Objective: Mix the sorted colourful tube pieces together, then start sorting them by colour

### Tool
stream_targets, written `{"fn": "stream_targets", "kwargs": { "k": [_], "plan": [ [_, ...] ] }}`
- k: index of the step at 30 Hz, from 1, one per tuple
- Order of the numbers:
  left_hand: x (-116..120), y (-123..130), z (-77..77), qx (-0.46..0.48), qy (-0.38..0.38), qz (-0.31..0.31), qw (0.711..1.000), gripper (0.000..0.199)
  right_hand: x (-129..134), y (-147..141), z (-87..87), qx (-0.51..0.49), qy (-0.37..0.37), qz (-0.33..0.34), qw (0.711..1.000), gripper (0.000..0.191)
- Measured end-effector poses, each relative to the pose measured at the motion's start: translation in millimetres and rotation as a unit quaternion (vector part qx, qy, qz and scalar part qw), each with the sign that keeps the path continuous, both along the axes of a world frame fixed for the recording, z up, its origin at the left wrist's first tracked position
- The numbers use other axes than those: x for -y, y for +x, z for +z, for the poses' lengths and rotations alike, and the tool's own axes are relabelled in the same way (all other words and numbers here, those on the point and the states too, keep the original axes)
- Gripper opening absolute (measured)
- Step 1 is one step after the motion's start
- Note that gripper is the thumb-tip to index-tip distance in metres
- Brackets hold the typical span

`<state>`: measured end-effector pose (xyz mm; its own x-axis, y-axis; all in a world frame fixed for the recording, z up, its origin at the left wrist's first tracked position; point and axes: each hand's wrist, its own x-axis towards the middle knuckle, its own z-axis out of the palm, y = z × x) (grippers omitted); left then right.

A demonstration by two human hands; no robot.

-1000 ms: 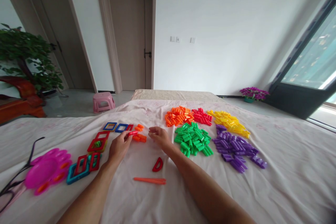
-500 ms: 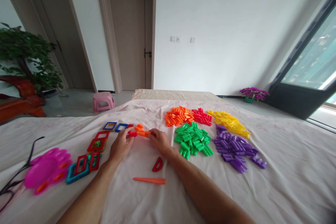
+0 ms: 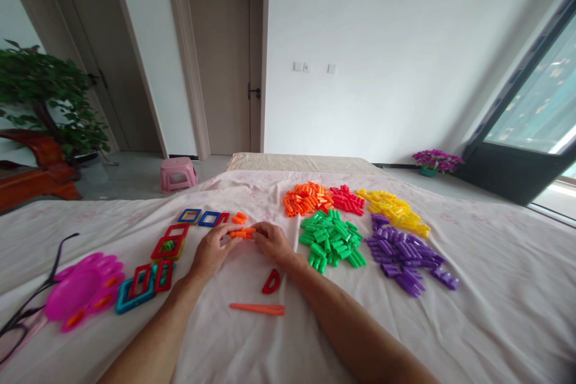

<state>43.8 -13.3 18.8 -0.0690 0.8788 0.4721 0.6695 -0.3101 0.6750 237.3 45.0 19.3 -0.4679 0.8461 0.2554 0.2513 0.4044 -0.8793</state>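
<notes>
Over the cloth, my left hand and my right hand come close together, fingers closed on orange plastic tube blocks. The left fingertips grip the near end and the right fingertips the other. Just beyond them lie more loose orange tube blocks. A red square frame tile shows partly behind my left hand. Between my forearms rest a red half-round piece and a pair of orange sticks.
Piles of orange, red, green, yellow and purple blocks lie to the right. Magnetic frame tiles, a magenta paw-shaped tray and eyeglasses are on the left. A pink stool stands beyond the cloth.
My hands have drawn nearer each other as the left moved slightly right, onto the orange blocks. The red block that was at my left fingertips no longer shows.
</notes>
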Motion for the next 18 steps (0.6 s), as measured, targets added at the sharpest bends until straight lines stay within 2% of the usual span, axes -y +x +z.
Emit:
{"fn": "stream_targets", "kwargs": {
  "k": [7, 12, 15, 18],
  "plan": [
    [1, 3, 1.6, 0.033, 0.003, 0.012, 0.999, 0.025, -1, -1, 4.8, -0.019, -0.037, 0.013, 0.999, 0.024],
    [2, 2, 3.3, 0.036, 0.011, 0.018, 0.999, 0.023, -8, -2, -1.2, -0.04, -0.074, 0.013, 0.996, 0.023],
    [4, -3, 3.7, 0.051, 0.008, 0.046, 0.998, 0.025, -14, -1, -4.1, -0.095, -0.138, 0.016, 0.986, 0.018],
    [3, -9, 1.6, 0.082, -0.008, 0.086, 0.993, 0.03, -18, 1, -3.5, -0.145, -0.193, 0.02, 0.97, 0.022]
  ]
}}
